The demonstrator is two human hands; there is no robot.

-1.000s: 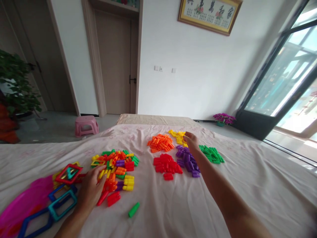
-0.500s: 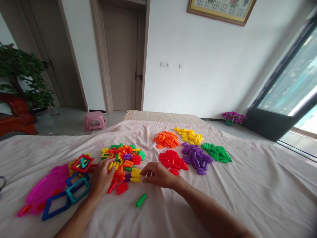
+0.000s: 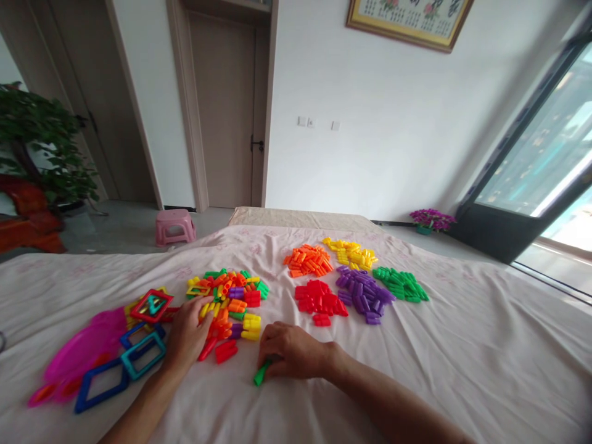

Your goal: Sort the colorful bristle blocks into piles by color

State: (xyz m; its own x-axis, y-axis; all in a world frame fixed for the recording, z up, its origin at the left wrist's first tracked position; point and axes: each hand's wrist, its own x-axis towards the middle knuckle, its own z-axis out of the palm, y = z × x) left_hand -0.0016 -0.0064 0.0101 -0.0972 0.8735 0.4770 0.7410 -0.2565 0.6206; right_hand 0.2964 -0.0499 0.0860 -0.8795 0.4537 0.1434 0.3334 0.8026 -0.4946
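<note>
Right hand: here I am, my right hand (image 3: 291, 351) closed around the loose green peg (image 3: 261, 375), fingers pinching one end while the other pokes out toward the near edge of the desk (image 3: 462, 327); whether it is off the cloth I can't tell.
Left hand: my left hand (image 3: 189, 330) is at the left side of the mixed heap (image 3: 235, 292), fingers bent over some yellow pieces; gripping one or just resting there, I can't tell.
Coloured piles: five of them, right of the heap, each in a single colour. The yellow pile (image 3: 354, 255) lies nearest the far edge, with the orange pile (image 3: 309, 260) just left of it. Closer in comes the red pile (image 3: 319, 297), then the purple pile (image 3: 363, 293), then the green pile (image 3: 401, 284), nearest the right edge.
Grouped so far: I'd call it well along, with more pieces in single-colour piles than in the jumble.
Left over: the heap, all five colours tangled together, a red piece (image 3: 226, 352) on its near side, and this green one in my fingers, apart from the green pile.
Toward the left edge: a pink tray (image 3: 86, 345), with a dark blue frame (image 3: 102, 398), a teal frame (image 3: 147, 366) and a red frame (image 3: 143, 319) beside it.
</note>
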